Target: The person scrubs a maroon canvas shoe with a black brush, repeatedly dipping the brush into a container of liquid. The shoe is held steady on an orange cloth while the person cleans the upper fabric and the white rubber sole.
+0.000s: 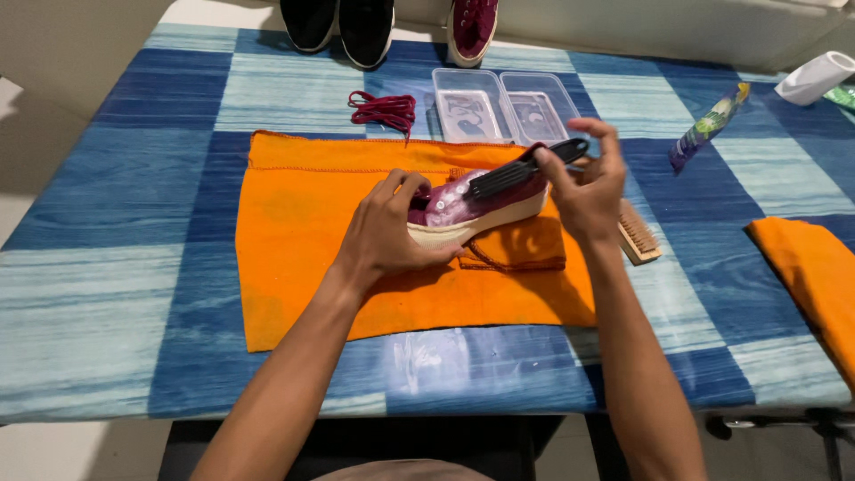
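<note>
Shoe (463,207): maroon, pale sole, wet with foam; lies on the orange cloth (303,240) mid-surface.
Left hand (387,233): curled shut around the heel end, steadying.
Right hand (583,183): fingers closed on black brush (525,167) laid across the upper.
Handling: light, soft upper, firm sole; likely slippery, best gripped by the sole.
Nearby: wooden brush (638,233), two clear tubs (503,105), laces (385,110).

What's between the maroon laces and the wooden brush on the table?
In the head view, between the maroon laces and the wooden brush lie the two clear plastic trays, and the right hand holding a black brush.
</note>
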